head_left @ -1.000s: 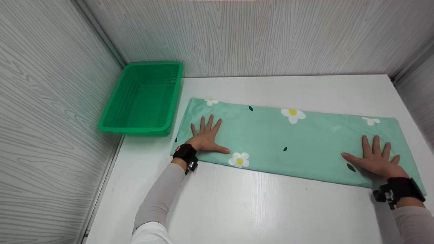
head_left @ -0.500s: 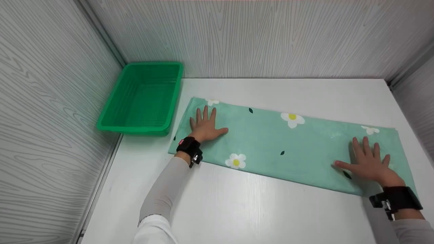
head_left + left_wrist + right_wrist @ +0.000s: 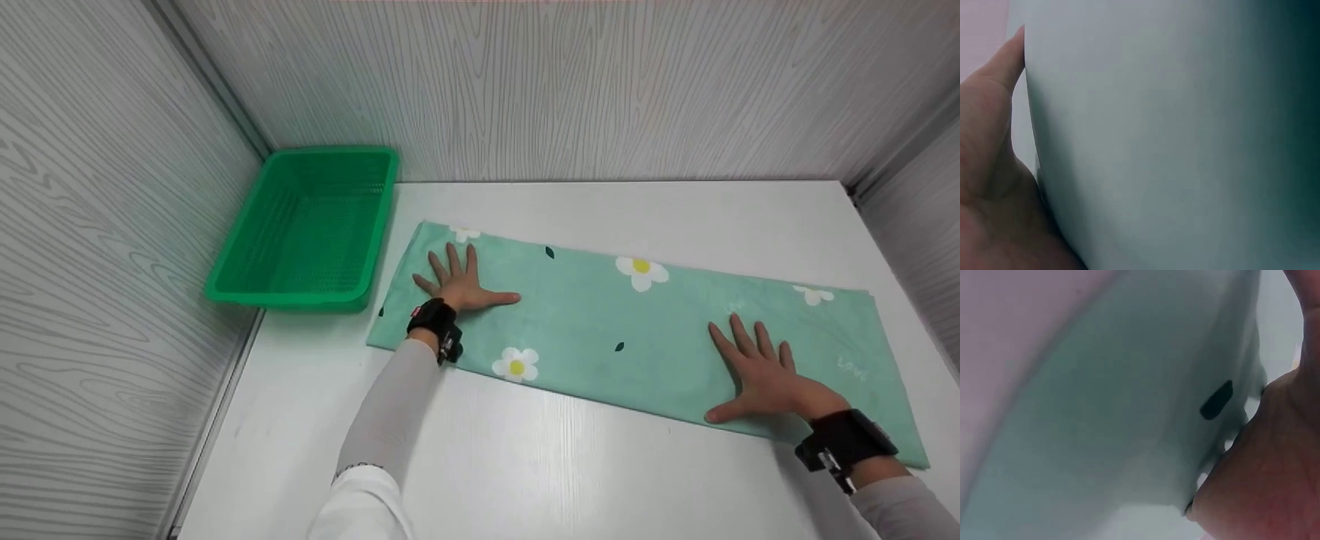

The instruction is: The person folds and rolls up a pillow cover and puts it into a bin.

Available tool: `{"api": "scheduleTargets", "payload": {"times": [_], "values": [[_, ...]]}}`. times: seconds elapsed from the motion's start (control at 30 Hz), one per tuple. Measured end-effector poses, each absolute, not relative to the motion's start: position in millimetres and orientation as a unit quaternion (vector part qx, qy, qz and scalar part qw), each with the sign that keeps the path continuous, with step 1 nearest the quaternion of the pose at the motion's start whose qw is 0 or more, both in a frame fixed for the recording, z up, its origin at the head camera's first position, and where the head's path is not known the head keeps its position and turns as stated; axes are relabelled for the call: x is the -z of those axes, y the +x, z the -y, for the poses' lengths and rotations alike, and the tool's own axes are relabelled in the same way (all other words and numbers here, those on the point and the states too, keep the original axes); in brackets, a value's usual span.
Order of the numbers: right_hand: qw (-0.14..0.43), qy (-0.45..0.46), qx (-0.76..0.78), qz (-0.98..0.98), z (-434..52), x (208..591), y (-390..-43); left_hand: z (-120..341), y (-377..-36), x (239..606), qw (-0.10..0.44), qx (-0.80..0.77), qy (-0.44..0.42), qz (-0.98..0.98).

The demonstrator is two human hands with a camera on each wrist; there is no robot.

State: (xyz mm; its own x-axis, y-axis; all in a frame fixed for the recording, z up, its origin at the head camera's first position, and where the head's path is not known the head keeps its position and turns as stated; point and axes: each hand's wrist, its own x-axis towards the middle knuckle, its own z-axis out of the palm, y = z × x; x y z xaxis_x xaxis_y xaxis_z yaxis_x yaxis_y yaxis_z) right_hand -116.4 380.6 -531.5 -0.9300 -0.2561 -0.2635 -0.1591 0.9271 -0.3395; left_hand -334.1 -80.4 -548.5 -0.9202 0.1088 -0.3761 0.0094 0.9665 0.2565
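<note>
A mint-green cloth (image 3: 585, 322) with white flowers and dark leaves lies folded into a long flat strip, slanting down to the right in the head view. My left hand (image 3: 463, 289) rests on its left part, fingers spread and thumb pointing right. Farther right, my right hand (image 3: 765, 379) lies on the cloth with spread fingers, its thumb close to the front edge. The left wrist view has the left hand (image 3: 994, 169) against the pale cloth (image 3: 1145, 140). In the right wrist view, the right hand (image 3: 1275, 467) is against the cloth (image 3: 1129, 405), beside a dark leaf print.
A green plastic basket (image 3: 300, 232) with nothing in it stands at the back left, close to the cloth's left end. The white table (image 3: 540, 465) is bounded by grey wood-grain panels (image 3: 562, 90) at the back and both sides.
My right hand has slid left and a little nearer over the cloth, uncovering lettering on its right part. My left hand has shifted slightly, away from the front edge. The cloth lies much as before.
</note>
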Motion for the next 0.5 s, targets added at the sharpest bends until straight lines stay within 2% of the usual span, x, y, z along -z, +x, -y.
{"api": "scheduleTargets", "payload": {"times": [0.23, 0.5], "values": [[0.153, -0.086, 0.165, -0.971, -373, 535, -102, 74, -352, 560, 0.181, -0.150, 0.056, -0.970], [0.181, -0.053, 0.138, -0.972, -338, 524, -86, 80, -373, 566, 0.160, -0.144, 0.096, -0.972]]}}
